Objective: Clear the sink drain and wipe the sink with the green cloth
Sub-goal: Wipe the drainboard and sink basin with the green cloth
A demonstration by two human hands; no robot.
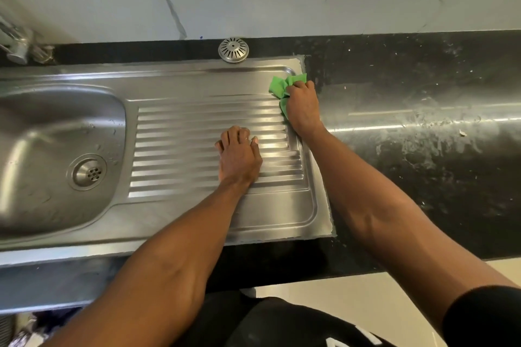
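Resting flat at frame centre, the left hand [239, 153] is spread, fingers loosely apart, on the ribbed stainless-steel drainboard [197, 132]. Farther up, the crumpled green cloth [283, 87] is clutched in the right hand [301, 105], pressed onto the drainboard's upper-right corner. The round perforated drain [89, 172] is seen lower left.
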